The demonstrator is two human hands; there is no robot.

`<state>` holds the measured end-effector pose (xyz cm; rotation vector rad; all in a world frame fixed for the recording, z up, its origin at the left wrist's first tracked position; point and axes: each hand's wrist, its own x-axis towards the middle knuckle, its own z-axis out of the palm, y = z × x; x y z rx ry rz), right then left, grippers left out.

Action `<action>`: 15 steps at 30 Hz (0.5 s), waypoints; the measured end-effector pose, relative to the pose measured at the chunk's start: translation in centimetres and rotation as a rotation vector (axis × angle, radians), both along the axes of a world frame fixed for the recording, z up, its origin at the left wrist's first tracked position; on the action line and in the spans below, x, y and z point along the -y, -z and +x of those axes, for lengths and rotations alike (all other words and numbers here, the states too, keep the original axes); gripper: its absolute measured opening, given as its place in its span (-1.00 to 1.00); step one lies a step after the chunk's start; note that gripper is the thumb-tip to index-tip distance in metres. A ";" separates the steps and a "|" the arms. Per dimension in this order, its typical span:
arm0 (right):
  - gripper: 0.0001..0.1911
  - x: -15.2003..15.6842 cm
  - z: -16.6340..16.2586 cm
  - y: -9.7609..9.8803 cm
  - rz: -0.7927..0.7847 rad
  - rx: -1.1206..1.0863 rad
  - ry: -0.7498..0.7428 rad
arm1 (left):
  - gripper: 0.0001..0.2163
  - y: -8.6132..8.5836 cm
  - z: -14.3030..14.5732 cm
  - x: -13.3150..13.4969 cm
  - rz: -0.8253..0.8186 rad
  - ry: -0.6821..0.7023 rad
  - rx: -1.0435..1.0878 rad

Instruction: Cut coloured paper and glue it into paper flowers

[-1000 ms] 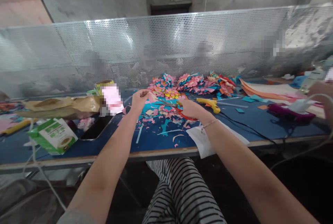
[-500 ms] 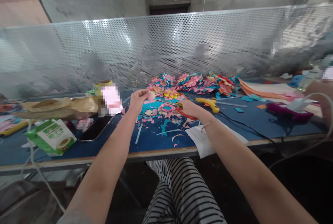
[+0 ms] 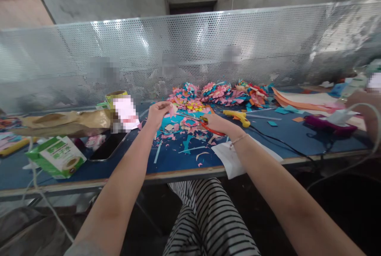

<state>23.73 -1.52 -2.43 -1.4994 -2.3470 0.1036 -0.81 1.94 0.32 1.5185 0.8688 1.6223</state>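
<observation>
My left hand [image 3: 158, 112] is closed in a pinch on a small pink piece of paper [image 3: 173, 109]. In my right hand [image 3: 216, 122] is a pair of scissors [image 3: 212, 129] with red-orange handles, the blades pointing left toward the pink paper. Whether the blades touch the paper I cannot tell. Below and between my hands lie a pink paper flower [image 3: 190, 124] and many pink and blue paper scraps [image 3: 187, 145]. Behind them, finished-looking layered paper flowers [image 3: 217, 93] in pink, blue and yellow are heaped against the perforated screen.
A yellow glue gun [image 3: 238, 117] lies right of my right hand, its black cord trailing rightward. White paper [image 3: 226, 156] hangs over the table edge. At left are a phone [image 3: 108, 147], a green box [image 3: 58, 156] and brown paper [image 3: 68, 123]. A perforated metal screen [image 3: 184, 37] stands behind.
The view has shifted very slightly. Both hands keep nearly the same place, with the pink paper and the scissors still in them.
</observation>
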 end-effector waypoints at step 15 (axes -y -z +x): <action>-0.65 1.5 -0.3 -1.2 -0.019 -0.050 -0.033 | -0.69 -0.5 0.1 0.7 -0.060 0.066 -0.018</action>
